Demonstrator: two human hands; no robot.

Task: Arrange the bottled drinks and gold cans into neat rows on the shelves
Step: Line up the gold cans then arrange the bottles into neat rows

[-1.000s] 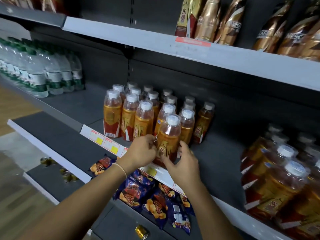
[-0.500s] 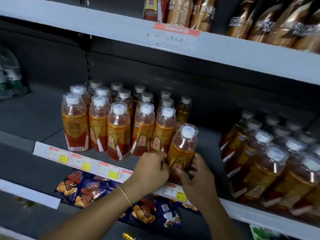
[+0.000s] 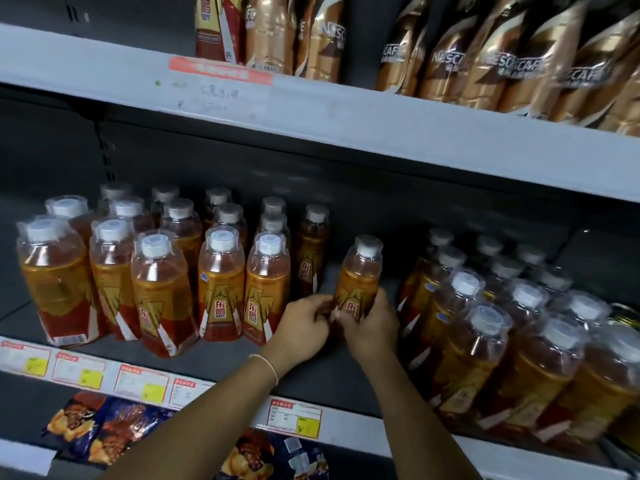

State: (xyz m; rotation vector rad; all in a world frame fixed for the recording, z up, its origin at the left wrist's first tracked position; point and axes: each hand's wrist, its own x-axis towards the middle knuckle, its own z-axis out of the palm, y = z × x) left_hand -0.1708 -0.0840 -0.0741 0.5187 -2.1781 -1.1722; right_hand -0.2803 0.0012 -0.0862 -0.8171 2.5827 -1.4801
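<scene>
An orange drink bottle [image 3: 358, 278] with a white cap stands upright on the grey middle shelf [image 3: 332, 379], in the gap between two bottle groups. My left hand [image 3: 301, 327] and my right hand [image 3: 372, 329] both grip its lower half, fingers curled round the label. To the left, several like bottles [image 3: 221, 282] stand in rows. To the right, another group of bottles [image 3: 491, 337] leans crowded together. No gold can shows clearly.
Gold coffee bottles [image 3: 491, 64] line the upper shelf [image 3: 346, 133]. Price tags [image 3: 294, 417] run along the middle shelf's front edge. Snack packets [image 3: 104, 427] lie on the lower shelf below. The upper shelf's edge hangs close above the bottle caps.
The held bottle has moved right and deeper onto the shelf, away from the left rows. Both hands went with it. The view shifted right and closer.
</scene>
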